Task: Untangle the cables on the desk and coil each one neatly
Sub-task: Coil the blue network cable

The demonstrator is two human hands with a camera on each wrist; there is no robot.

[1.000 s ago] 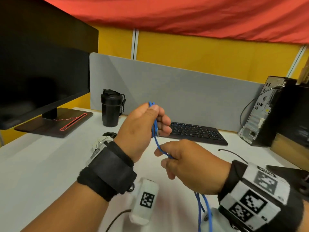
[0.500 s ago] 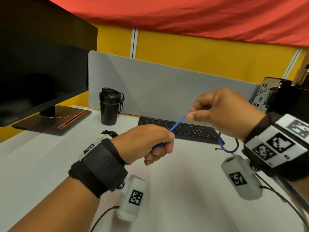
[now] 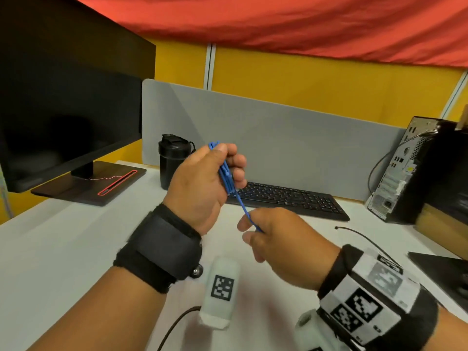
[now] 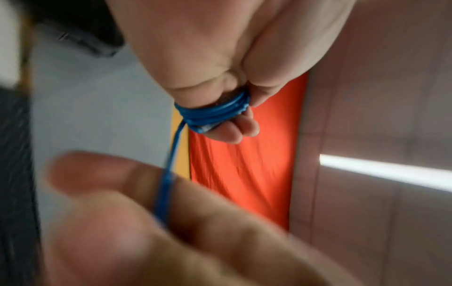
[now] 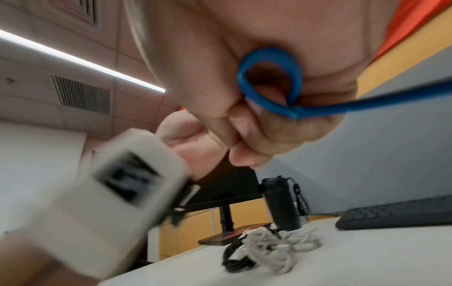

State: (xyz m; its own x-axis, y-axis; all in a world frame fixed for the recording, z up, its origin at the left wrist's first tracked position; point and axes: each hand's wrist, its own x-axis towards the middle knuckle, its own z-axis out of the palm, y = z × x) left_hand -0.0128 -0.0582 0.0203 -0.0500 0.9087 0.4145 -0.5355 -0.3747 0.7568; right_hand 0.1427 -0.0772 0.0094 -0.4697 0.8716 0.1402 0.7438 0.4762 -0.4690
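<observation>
Your left hand (image 3: 202,183), at the centre of the head view, is raised above the tabletop (image 3: 63,249) with its grip clamped on a bundle of loops of the blue cable (image 3: 226,173). From there one strand runs down and right to your right hand (image 3: 281,247), whose thumb and fingers pinch it. In the right wrist view, a tangle of white cable (image 5: 276,247) and black cable (image 5: 236,261) lies on the tabletop at lower centre, just in front of the black bottle (image 5: 282,203). The keyboard (image 3: 286,198) sits behind your hands.
</observation>
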